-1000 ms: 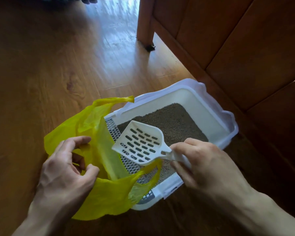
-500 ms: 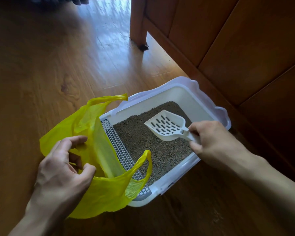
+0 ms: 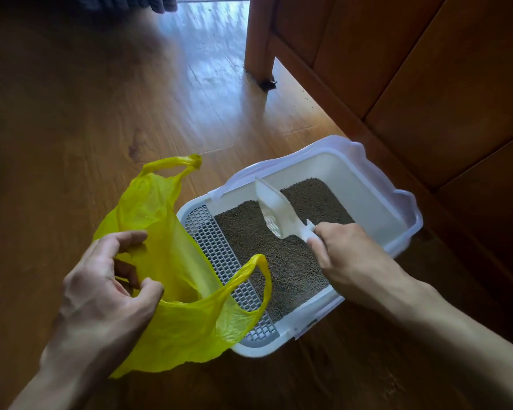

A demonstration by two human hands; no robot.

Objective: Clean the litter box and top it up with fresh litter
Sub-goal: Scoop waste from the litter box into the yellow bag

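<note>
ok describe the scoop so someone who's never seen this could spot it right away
Start at the white litter box on the wooden floor beside the wooden cabinet. Above its grey litter, the right hand grips a short handle. The scoop is the pale, translucent plastic blade on that handle, turned on edge, unlike the yellow bag at the left hand.

A brown wood floor (image 3: 101, 113) with a few things on it.

A white litter box (image 3: 376, 179) sits on the floor, close to a big wooden cupboard (image 3: 427, 84). A yellow plastic bag (image 3: 172, 291) lies on the floor too, and its edge hangs over one end of the box. The cupboard's leg (image 3: 259, 39) stands on the floor. Light shines on the boards near that leg.
</note>
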